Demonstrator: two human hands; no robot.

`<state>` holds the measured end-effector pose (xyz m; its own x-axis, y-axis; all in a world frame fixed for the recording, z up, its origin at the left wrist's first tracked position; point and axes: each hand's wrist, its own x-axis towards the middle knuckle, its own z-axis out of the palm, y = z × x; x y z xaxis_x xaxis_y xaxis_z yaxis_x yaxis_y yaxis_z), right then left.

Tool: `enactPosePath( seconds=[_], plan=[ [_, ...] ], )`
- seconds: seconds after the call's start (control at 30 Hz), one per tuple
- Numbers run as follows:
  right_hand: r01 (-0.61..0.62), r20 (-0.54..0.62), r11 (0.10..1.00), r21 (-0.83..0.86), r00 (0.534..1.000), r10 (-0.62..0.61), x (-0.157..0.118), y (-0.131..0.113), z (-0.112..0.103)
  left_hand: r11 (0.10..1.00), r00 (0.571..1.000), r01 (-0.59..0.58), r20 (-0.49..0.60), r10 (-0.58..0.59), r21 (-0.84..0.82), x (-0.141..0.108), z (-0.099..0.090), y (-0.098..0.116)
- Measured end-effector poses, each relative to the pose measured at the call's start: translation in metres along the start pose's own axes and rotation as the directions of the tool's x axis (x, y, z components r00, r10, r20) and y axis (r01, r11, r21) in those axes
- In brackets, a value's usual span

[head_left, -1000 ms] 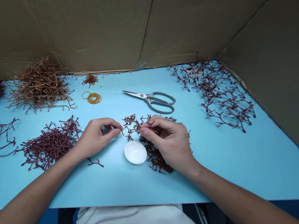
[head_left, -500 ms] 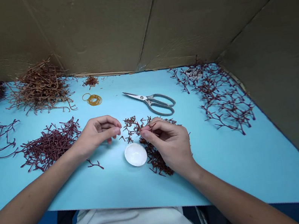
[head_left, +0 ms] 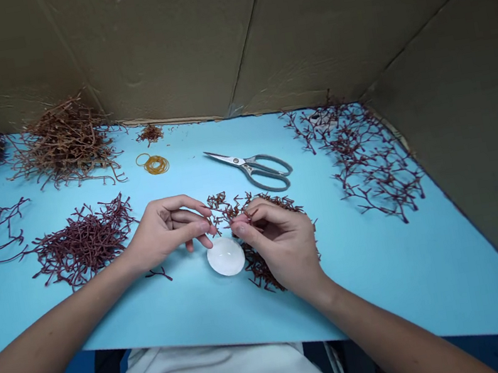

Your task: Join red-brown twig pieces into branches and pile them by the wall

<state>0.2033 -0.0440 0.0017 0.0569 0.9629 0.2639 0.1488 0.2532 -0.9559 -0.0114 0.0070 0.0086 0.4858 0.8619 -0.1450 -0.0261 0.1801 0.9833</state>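
Note:
My left hand (head_left: 171, 228) is above the table, its thumb and index finger near each other at a small brown piece too small to make out. My right hand (head_left: 283, 235) pinches a small reddish-brown twig piece (head_left: 252, 214) between thumb and fingers. Just below and between the hands sits a small white bowl (head_left: 226, 257). A pile of short brown twig pieces (head_left: 263, 270) lies beside the bowl, partly hidden under my right hand. One forked twig (head_left: 161, 274) rests below my left wrist.
Grey-handled scissors (head_left: 250, 167) lie beyond my hands, with yellow rubber bands (head_left: 156, 164) to their left. Dark red twigs (head_left: 84, 243), a brown twig heap (head_left: 67, 143) and branching twigs (head_left: 369, 160) lie around. Cardboard walls (head_left: 215, 39) enclose the blue table (head_left: 390, 290).
My left hand has moved right, closer to my right hand, and its fingers have spread lower toward the bowl. My right hand has barely moved.

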Motion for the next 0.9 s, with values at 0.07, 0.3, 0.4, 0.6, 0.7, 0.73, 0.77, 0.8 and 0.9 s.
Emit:
enactPosePath(
  seconds=[0.07,0.3,0.4,0.6,0.7,0.73,0.77,0.8,0.9],
  plan=[
    [0.017,-0.001,1.0,0.004,1.0,-0.017,-0.001,0.001,0.0,1.0,1.0,-0.017,0.006,0.017,-0.005,-0.001,0.001,0.0],
    [0.067,-0.009,0.998,0.008,0.998,-0.067,-0.006,-0.005,0.004,0.996,0.998,-0.044,0.033,0.047,-0.075,-0.004,0.007,-0.002],
    [0.054,-0.008,0.997,0.057,0.999,-0.053,-0.008,-0.006,0.007,0.992,0.998,-0.064,0.022,0.066,-0.108,-0.006,0.012,-0.003],
    [0.071,-0.017,0.994,0.088,0.997,-0.07,-0.007,-0.005,0.008,0.99,0.997,-0.072,-0.005,0.072,-0.123,-0.01,0.016,-0.004],
    [0.053,-0.008,0.995,0.089,0.999,-0.052,-0.007,-0.005,0.008,0.991,0.998,-0.063,-0.012,0.062,-0.115,-0.011,0.017,-0.005],
    [0.044,-0.005,0.996,0.081,0.999,-0.044,-0.006,-0.005,0.008,0.992,0.998,-0.059,-0.017,0.057,-0.11,-0.011,0.017,-0.006],
    [0.041,-0.004,0.997,0.073,0.999,-0.041,-0.006,-0.005,0.008,0.993,0.998,-0.057,-0.022,0.055,-0.105,-0.011,0.017,-0.006],
    [0.042,-0.006,0.997,0.064,0.999,-0.042,-0.006,-0.005,0.008,0.993,0.998,-0.056,-0.027,0.053,-0.102,-0.011,0.017,-0.006],
    [0.064,-0.006,0.997,0.041,0.998,-0.064,-0.007,-0.004,0.008,0.993,0.997,-0.063,-0.037,0.06,-0.1,-0.012,0.018,-0.007]
  ],
)
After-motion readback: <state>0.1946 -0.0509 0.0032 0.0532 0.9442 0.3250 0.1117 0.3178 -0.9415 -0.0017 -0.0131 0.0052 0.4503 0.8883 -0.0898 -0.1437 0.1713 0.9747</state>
